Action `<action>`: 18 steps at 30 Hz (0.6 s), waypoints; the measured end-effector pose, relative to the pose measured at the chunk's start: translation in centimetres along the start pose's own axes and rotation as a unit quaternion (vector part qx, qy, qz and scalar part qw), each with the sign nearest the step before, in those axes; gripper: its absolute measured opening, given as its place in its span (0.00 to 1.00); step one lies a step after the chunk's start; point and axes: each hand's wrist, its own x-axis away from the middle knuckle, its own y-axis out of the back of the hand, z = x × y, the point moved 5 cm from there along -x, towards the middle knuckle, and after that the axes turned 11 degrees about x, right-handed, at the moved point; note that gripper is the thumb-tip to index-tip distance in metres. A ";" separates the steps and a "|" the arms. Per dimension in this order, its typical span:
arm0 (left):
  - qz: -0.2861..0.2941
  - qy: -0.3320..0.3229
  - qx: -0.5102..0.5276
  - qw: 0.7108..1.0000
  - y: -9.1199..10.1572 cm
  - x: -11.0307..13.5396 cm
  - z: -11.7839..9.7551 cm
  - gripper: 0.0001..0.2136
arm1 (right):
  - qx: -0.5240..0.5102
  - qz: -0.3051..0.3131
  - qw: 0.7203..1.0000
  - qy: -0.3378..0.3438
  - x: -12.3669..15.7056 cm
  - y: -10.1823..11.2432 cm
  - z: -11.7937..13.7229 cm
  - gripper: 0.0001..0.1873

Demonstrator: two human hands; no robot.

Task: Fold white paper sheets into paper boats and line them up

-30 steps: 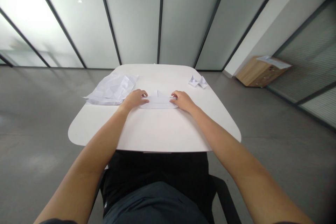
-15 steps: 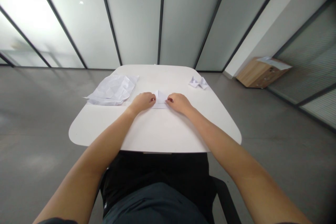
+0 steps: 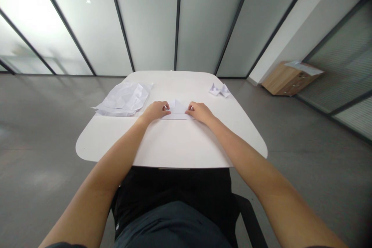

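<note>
Steadies folded paper (image 3: 178,111) with left hand (image 3: 157,111) and right hand (image 3: 200,112), seemingly to prevent shifting; cannot tell whether pinching.

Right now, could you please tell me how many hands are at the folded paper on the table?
2: the left hand at the left end of the folded paper, and the right hand at its right end. Some fingers are hidden.
</note>
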 end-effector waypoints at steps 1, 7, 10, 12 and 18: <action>0.004 0.008 0.007 1.000 0.2 0.0 0.5 0.11 | -0.005 -0.001 1.000 -0.004 -0.1 -0.1 -0.5 0.10; 0.008 0.037 0.029 0.999 1.4 0.0 2.5 0.16 | -0.006 -0.007 1.000 0.005 -0.6 -0.3 -2.6 0.15; 0.015 0.030 0.017 0.999 1.7 0.1 2.8 0.18 | 0.009 -0.004 1.000 0.024 -0.7 -0.3 -2.6 0.16; 0.021 0.018 -0.005 1.000 1.8 0.2 2.6 0.19 | 0.020 -0.001 0.999 0.035 -0.6 -0.3 -2.5 0.16; 0.028 0.001 -0.062 0.998 1.5 0.1 2.0 0.19 | 0.056 -0.006 0.997 0.051 -0.1 0.2 -1.6 0.17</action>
